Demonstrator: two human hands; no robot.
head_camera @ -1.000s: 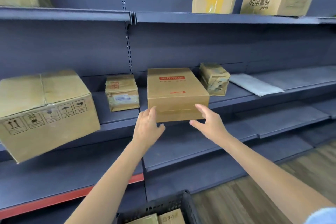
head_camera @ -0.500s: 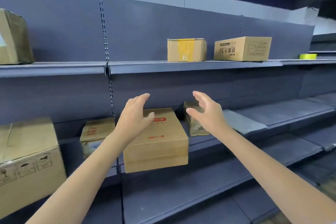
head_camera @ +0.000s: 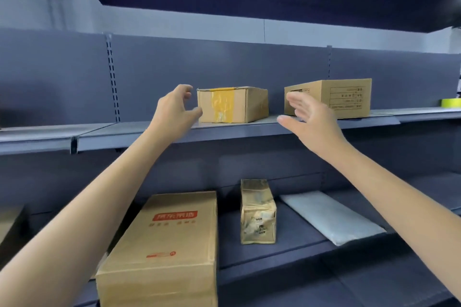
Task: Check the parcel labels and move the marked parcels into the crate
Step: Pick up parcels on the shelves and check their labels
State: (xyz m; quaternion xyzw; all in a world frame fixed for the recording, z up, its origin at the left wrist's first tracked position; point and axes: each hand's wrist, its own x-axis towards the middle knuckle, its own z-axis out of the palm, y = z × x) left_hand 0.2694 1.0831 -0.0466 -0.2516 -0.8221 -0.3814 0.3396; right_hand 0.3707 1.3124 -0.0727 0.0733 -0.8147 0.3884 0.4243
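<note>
The fingers of the left hand [head_camera: 174, 112] are spread and curled, holding nothing, with the thumb tip just at the near left corner of the yellow-taped box [head_camera: 232, 104]; whether it touches the cardboard I cannot tell. The right hand [head_camera: 311, 122] is open and flat, palm turned inward, empty, set off to the box's right side and partly in front of the printed carton [head_camera: 331, 97] that stands further along the same upper shelf [head_camera: 112, 134]. A second ago both hands were at the long red-printed box [head_camera: 169, 244] on the shelf below; they have since risen to the upper shelf, and that long box now lies between the forearms, left where it was. I take this to mean it was passed over, and that the taped box is the next one to be checked. Beside the long box stand a small worn parcel [head_camera: 258, 214] and a grey mailer bag [head_camera: 329, 217]. The crate is out of view now, so any marked parcel must be carried down to it.
</note>
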